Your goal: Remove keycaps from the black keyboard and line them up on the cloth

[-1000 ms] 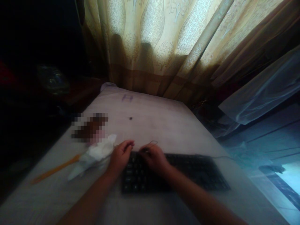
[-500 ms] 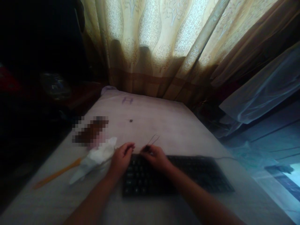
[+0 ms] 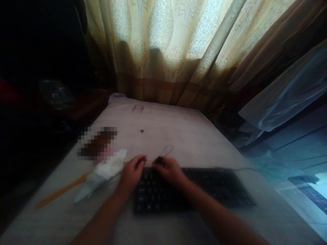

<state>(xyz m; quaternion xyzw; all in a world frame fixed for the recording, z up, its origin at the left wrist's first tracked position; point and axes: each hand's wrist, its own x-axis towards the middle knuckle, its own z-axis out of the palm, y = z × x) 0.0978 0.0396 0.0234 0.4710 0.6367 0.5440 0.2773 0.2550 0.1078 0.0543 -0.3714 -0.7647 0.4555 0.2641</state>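
Note:
A black keyboard lies on the pale cloth-covered surface in front of me. My right hand is over its upper left part, fingers closed on a small black thing. A thin wire loop sticks out beyond these fingers; whether it joins the black piece I cannot tell. At the keyboard's upper left corner is my left hand. Its fingers are loosely curved, with a gap between thumb and forefinger and nothing visible in it. A tiny dark piece rests farther back on the cloth.
To the left lie crumpled white tissue, a long orange-brown stick or handle and a pixelated brown item. The keyboard's cable runs right. Patterned curtains hang behind the pale surface. Translucent sheeting hangs at right.
The wire loop at my right hand has turned slightly, and the black thing shows a little more. The view has shifted a little. Both hands stay in nearly the same place.

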